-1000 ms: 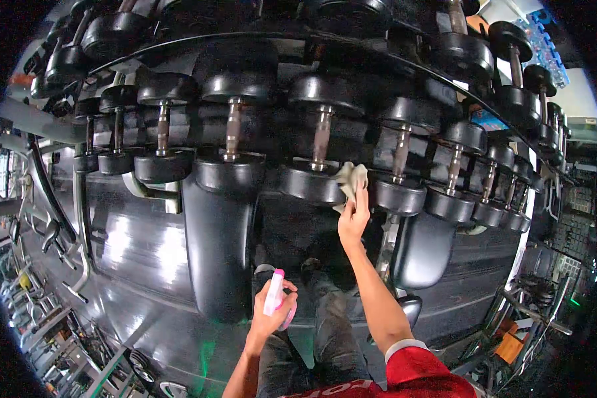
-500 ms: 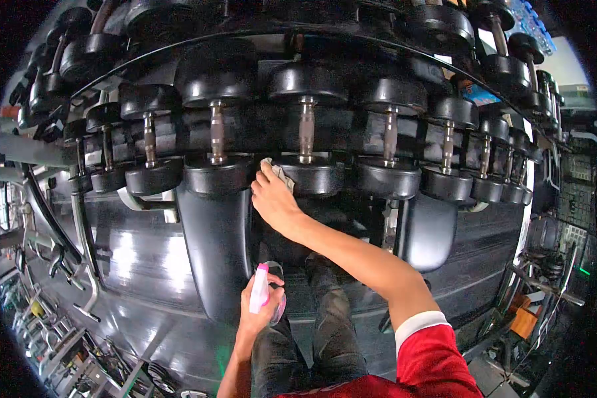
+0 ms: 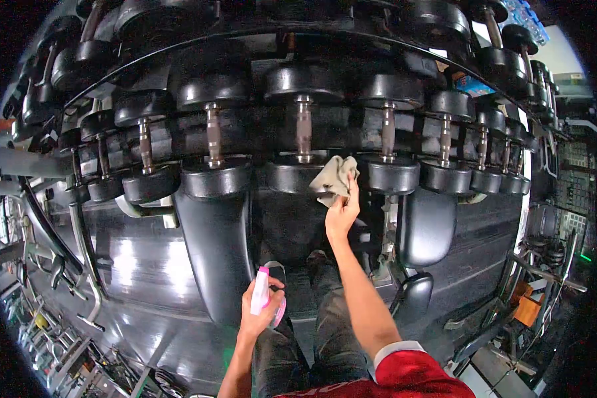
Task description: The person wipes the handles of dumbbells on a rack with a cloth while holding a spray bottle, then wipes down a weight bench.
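Observation:
A grey-beige cloth (image 3: 335, 178) is pinched in my right hand (image 3: 343, 213), against the right side of the near end of the centre dumbbell (image 3: 290, 179). Just right of the cloth is the near end of a neighbouring dumbbell (image 3: 393, 178). Low in front of my legs, my left hand (image 3: 259, 308) is wrapped round a white and pink spray bottle (image 3: 261, 292), which stays upright and away from the dumbbells.
More black dumbbells (image 3: 213, 179) line the rack, with an upper row (image 3: 438, 23) behind. Below the rack stand a black padded bench (image 3: 212, 245) and another pad (image 3: 428, 229). Gym machines flank both sides. Blue-capped bottles (image 3: 529, 25) sit at the upper right.
My right hand has moved rightward with the cloth, from the left side of the centre dumbbell's near end to its right side. My left hand keeps the spray bottle in nearly the same place.

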`<state>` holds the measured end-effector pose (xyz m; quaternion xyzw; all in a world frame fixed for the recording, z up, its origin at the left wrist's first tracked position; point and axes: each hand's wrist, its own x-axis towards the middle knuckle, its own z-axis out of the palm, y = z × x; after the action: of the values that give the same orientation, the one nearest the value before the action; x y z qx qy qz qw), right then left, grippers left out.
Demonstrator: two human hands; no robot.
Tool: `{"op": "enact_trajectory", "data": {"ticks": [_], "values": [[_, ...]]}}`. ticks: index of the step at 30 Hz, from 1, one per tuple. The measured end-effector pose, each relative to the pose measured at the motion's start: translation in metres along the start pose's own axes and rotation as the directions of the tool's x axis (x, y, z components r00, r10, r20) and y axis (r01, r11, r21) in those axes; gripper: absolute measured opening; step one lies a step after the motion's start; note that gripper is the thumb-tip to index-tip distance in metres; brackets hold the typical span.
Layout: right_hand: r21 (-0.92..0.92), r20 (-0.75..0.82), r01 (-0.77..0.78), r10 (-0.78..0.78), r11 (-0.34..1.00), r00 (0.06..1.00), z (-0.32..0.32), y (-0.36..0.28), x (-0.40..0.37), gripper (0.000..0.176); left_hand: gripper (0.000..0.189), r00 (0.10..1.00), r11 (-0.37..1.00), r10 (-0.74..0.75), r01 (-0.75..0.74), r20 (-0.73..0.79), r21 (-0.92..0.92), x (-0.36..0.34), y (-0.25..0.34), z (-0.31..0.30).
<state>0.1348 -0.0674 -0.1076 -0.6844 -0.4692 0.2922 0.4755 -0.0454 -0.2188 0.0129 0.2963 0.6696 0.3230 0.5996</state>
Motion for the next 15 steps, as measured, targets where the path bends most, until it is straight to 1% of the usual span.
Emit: {"op": "enact_trajectory", "data": {"ticks": [1, 2, 3, 4, 5, 6, 7, 8, 10, 12, 13, 14, 15], "values": [[0.112, -0.088, -0.126, 0.136, 0.986, 0.987, 0.006, 0.000, -0.001, 0.046, 0.016, 1.000, 1.000, 0.003, -0.003, 0.001, 0.019, 0.000, 0.001, 0.000], [0.235, -0.159, -0.235, 0.276, 0.943, 0.948, 0.010, 0.000, -0.002, 0.041, 0.016, 1.000, 1.000, 0.005, -0.005, 0.005, 0.022, 0.000, 0.001, 0.000], [0.263, -0.128, -0.284, 0.325, 0.922, 0.937, 0.012, 0.015, -0.009, 0.037, 0.016, 1.000, 1.000, 0.010, -0.010, 0.008, 0.015, 0.000, 0.001, 0.001], [0.345, -0.086, -0.351, 0.401, 0.870, 0.912, 0.017, 0.043, -0.019, 0.037, 0.016, 1.000, 1.000, 0.013, -0.013, 0.010, 0.008, 0.000, 0.001, 0.000], [0.559, 0.043, -0.501, 0.581, 0.661, 0.813, 0.018, 0.048, -0.022, 0.035, 0.016, 1.000, 1.000, 0.016, -0.016, 0.009, 0.012, 0.001, 0.001, 0.001], [0.702, 0.216, -0.606, 0.698, 0.375, 0.682, 0.019, 0.054, -0.028, 0.034, 0.016, 1.000, 1.000, 0.003, -0.003, 0.004, -0.018, -0.001, 0.002, 0.002], [0.686, 0.461, -0.704, 0.640, 0.182, 0.615, 0.022, 0.095, -0.042, 0.033, 0.017, 1.000, 0.999, -0.014, 0.014, 0.000, -0.049, -0.003, 0.001, 0.002], [0.607, 0.567, -0.795, 0.709, -0.015, 0.419, 0.019, 0.079, -0.041, 0.032, 0.017, 1.000, 0.999, -0.018, 0.018, 0.002, -0.043, -0.004, -0.002, 0.000], [0.631, 0.740, -0.714, 0.513, -0.304, 0.435, 0.032, 0.125, -0.046, 0.031, 0.017, 0.997, 0.998, -0.004, -0.002, 0.078, 0.068, -0.003, -0.007, -0.005], [0.737, 0.656, -0.569, 0.584, -0.364, 0.477, 0.040, 0.117, -0.029, 0.030, 0.016, 0.997, 0.993, -0.022, 0.014, 0.068, 0.115, -0.004, -0.002, -0.006], [0.793, 0.554, -0.568, 0.652, -0.222, 0.518, 0.047, 0.100, -0.013, 0.028, 0.016, 0.998, 0.987, -0.037, 0.028, 0.059, 0.156, -0.005, -0.001, -0.006], [0.796, 0.588, -0.537, 0.572, -0.280, 0.572, 0.061, 0.114, 0.001, 0.026, 0.016, 0.997, 0.986, -0.041, 0.030, 0.062, 0.163, -0.006, -0.004, -0.006], [0.768, 0.594, -0.621, 0.539, -0.158, 0.597, 0.081, 0.170, 0.004, 0.025, 0.016, 0.999, 0.995, -0.036, 0.033, 0.029, 0.098, -0.007, -0.007, -0.006]]}}
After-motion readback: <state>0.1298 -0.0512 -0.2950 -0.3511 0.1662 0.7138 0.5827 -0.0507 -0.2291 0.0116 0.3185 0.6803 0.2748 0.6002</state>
